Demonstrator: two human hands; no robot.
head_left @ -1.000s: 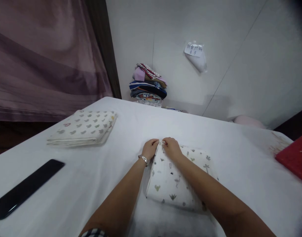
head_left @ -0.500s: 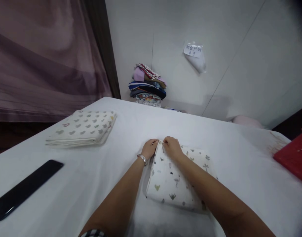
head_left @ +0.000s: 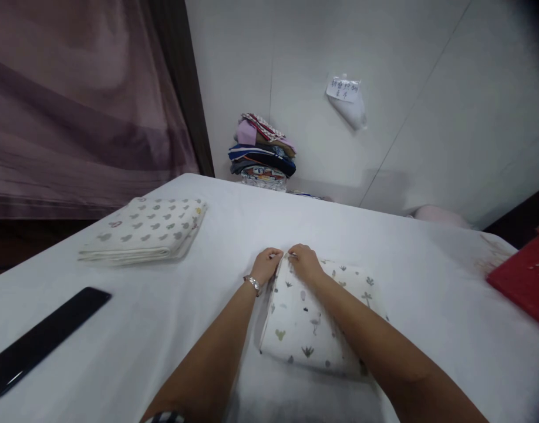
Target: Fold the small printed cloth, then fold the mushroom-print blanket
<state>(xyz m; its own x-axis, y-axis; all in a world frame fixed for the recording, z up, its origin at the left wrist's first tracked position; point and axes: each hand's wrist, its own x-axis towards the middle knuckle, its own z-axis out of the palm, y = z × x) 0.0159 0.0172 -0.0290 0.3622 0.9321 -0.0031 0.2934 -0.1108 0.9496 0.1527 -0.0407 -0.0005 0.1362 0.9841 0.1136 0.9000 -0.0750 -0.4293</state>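
Observation:
A folded white cloth (head_left: 307,329) printed with cacti, plants and a flamingo lies flat in front of me. At its far left corner my left hand (head_left: 266,264), with a silver bracelet on the wrist, pinches the edge. Close beside it, my right hand (head_left: 303,261) has its thumb and fingers closed on the same corner from the right. My right forearm crosses over the cloth and hides part of its print. Exactly how many layers the fingertips hold is too small to tell.
On the white table (head_left: 234,217), a second folded cloth (head_left: 150,226) with grey prints lies at the left, above a long black object (head_left: 44,341). A red item (head_left: 525,279) is at the right edge. Folded fabrics (head_left: 263,153) are stacked against the wall beyond the table.
Hardly anything differs. Both hands stay at the cloth's far left corner, with the fingertips shifted only slightly. The view has moved a little.

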